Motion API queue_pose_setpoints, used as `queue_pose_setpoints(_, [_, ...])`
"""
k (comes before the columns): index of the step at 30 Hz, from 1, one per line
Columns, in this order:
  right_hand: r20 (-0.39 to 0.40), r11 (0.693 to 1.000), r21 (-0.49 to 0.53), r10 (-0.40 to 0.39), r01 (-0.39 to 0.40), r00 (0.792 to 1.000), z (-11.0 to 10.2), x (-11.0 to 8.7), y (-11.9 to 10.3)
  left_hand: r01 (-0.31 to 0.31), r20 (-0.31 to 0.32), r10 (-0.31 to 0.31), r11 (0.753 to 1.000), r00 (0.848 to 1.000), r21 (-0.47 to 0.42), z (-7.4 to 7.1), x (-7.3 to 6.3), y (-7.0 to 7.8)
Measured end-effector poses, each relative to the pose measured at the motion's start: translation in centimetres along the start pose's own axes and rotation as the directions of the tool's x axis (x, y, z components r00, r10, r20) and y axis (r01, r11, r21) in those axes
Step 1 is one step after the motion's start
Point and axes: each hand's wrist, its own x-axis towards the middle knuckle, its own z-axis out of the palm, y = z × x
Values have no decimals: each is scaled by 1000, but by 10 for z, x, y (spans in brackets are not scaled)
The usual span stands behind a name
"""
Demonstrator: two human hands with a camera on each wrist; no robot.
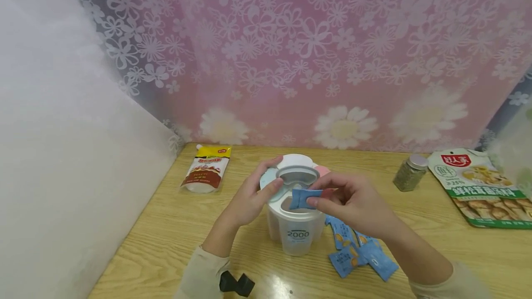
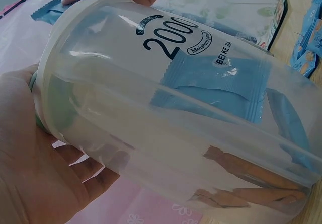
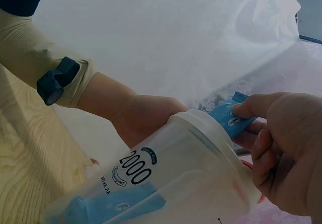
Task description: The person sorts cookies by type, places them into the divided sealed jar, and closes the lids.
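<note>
A clear multi-compartment storage canister (image 1: 297,242) marked 2000 stands on the table, its front lid flap raised. My left hand (image 1: 251,197) holds it by the lid from the left, thumb on top and fingers round the far side. Between thumb and fingers, my right hand (image 1: 357,204) pinches a small blue sachet (image 1: 302,198) over the open front compartment. Inside the canister, the left wrist view shows blue sachets (image 2: 216,85) in one compartment and brown-wrapped pieces (image 2: 256,176) in another. Several loose blue sachets (image 1: 344,261) lie on the table below my right hand.
A yellow, white and brown pouch (image 1: 207,170) lies at the back left. Toward the back right is a glass jar of dried herbs (image 1: 409,174), beside a large green and white food packet (image 1: 482,188). A floral curtain (image 1: 291,59) hangs behind the wooden table (image 1: 166,243).
</note>
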Motion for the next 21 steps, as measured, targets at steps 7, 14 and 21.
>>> queue_pose_setpoints(7, [-12, 998, -47, -29, 28, 1000, -1, 0, 3, 7, 3, -7, 1000, 1000, -3, 0, -1, 0])
queue_pose_setpoints(14, [-17, 999, -16, 37, -37, 999, -8, -1, 7, 14, -1, -14, 1000, 1000, 0, 0, 0, 0])
queue_pose_setpoints(21, [1, 995, 60, 80, -79, 997, -22, -9, 10, -3, -6, 3, 1000, 1000, 3, 0, 0, -2])
